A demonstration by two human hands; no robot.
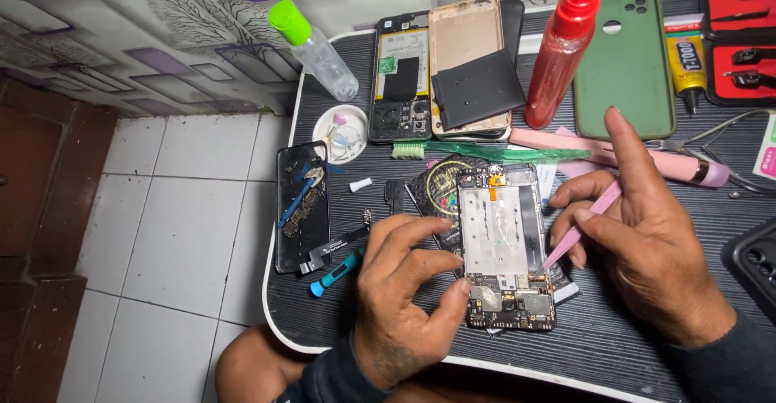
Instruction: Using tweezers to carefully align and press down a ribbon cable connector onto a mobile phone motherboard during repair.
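Fingers point(453, 290) steady one opened phone point(505, 245); right hand point(647, 241) apparently holds one pink tool point(578, 233).

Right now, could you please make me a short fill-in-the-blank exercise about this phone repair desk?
1. The right hand holds a pink ____.
2. The left hand steadies the opened ____, which lies on the desk.
3. The clear bottle has a ____ cap.
4. The red bottle stands beside a ____ phone case.

Missing words: tweezers; phone; green; green
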